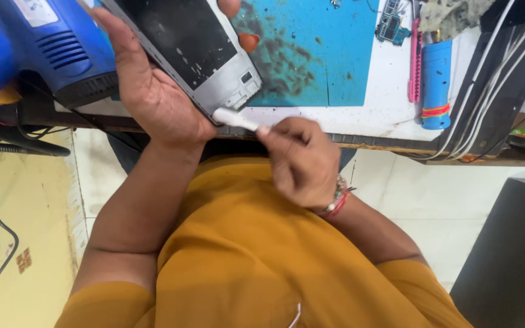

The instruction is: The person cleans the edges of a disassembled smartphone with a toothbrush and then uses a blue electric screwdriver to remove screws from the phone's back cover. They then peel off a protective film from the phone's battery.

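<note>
Below, stained blue mat [311, 54], white bench [372, 103], tiled floor [408, 188]

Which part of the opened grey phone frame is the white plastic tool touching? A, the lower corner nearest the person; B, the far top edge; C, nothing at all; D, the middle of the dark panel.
A: the white plastic tool, pinched in the right hand, meets the lower corner of the opened grey phone frame, which the left hand holds.

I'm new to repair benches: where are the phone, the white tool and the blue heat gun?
phone [183, 42], head view, on its dark panel.
white tool [236, 119], head view, mid-shaft, by the phone's lower corner.
heat gun [56, 48], head view, on its vented blue body.
</note>
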